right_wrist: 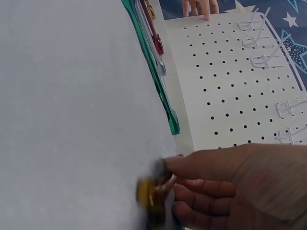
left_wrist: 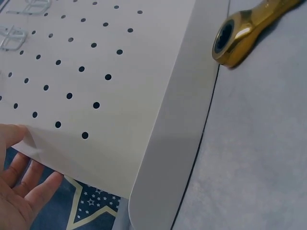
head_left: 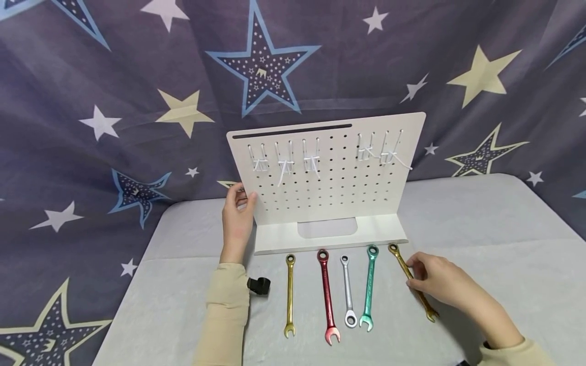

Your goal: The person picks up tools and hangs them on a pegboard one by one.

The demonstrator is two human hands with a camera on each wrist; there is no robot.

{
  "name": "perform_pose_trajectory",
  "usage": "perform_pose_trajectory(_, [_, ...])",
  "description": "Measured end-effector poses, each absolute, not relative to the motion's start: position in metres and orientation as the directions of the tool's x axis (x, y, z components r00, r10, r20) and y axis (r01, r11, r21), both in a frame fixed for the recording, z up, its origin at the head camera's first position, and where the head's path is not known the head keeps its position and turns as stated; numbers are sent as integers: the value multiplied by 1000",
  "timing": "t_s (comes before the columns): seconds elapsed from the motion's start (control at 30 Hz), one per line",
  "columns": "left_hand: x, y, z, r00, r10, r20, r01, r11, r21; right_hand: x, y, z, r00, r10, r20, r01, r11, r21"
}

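From the head view, the left hand point(head_left: 237, 211) gripped the left edge of the white pegboard point(head_left: 327, 173) standing on the table point(head_left: 480, 223). The right hand point(head_left: 435, 279) pinched the shaft of the rightmost gold wrench point(head_left: 404, 265), which lay beside a green wrench point(head_left: 370, 284).

At the left wrist, fingers point(left_wrist: 29, 187) curled behind the pegboard's point(left_wrist: 96, 96) edge, thumb in front.

At the right wrist, the right hand's point(right_wrist: 240, 187) fingertips point(right_wrist: 184, 168) closed on the blurred gold wrench point(right_wrist: 151, 191) against the table.
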State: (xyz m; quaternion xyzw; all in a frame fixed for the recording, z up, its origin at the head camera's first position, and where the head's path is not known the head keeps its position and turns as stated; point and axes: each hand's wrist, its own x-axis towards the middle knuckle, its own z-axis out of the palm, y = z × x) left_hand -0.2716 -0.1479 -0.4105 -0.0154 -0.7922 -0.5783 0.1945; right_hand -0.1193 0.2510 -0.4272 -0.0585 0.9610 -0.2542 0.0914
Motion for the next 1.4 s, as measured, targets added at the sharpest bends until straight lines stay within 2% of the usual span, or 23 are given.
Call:
perform_pose_trajectory(0.27, [-271,-148,-411,-924,-187,334,257,346,903,-117,251,-429,-981,-173,-83,-110,863,-493])
perform_pose_trajectory(0.53, [-272,-150,-413,-925,-183,332,256,344,903,-115,248,-428,-982,-147,-121,-70,869,-490])
perform_pose_trajectory(0.87, [-272,-148,-413,-926,-182,332,254,350,902,-111,246,-426,-972,-192,-134,-116,893,-434])
perform_pose_trajectory(1.03, [-272,-148,-414,-925,-190,329,250,348,904,-114,247,-426,-982,-167,-86,-111,887,-448])
perform_pose_trajectory(1.27, [-273,-148,-413,-926,-185,329,253,346,904,-117,247,-423,-992,-102,74,-125,884,-451])
perform_pose_trajectory(1.4, [-272,-149,-413,-927,-185,328,246,363,899,-119,248,-422,-990,-95,104,-132,884,-448])
